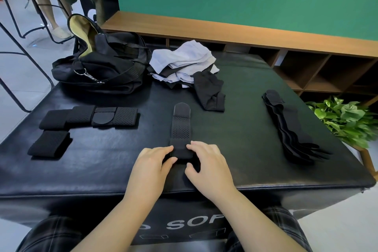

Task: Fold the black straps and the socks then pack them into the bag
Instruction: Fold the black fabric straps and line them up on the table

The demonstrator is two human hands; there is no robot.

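Both hands (L [152,162] & R [206,161]) pinching rolled near end of black strap [181,129] on bench [245,129].

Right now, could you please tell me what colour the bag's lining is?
Pale yellow, showing inside the open black bag at its lining; head view.

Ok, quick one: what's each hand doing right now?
Left hand: fingers curled on the near, rolled end of the strap, holding it.
Right hand: gripping the same rolled end from the other side.
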